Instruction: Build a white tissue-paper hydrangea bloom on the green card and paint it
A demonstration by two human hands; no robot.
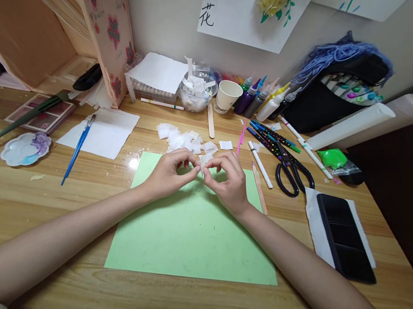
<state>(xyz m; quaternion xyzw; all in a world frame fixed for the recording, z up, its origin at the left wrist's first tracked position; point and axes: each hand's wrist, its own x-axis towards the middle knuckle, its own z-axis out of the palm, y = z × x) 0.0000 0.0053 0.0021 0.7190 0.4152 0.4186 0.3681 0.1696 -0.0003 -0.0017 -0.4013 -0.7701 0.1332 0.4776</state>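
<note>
My left hand [172, 174] and my right hand [229, 182] meet above the upper part of a green sheet [195, 242]. Between the fingertips of both is a small piece of white paper [204, 162], pinched from either side. Thumb and forefinger of each hand form a ring. Just beyond them lies a loose pile of white paper pieces [182, 140], with one square piece [225, 145] to its right. The fingers partly cover the held piece, so its exact shape is hard to make out.
Scissors [289, 173], pens and a wooden stick [211, 121] lie behind and right. A paper cup [227, 97], a bowl of scraps [196, 95] and paint bottles [257, 102] line the wall. Left are a palette [25, 149] and blue brush [78, 149]; right, a black case [346, 238].
</note>
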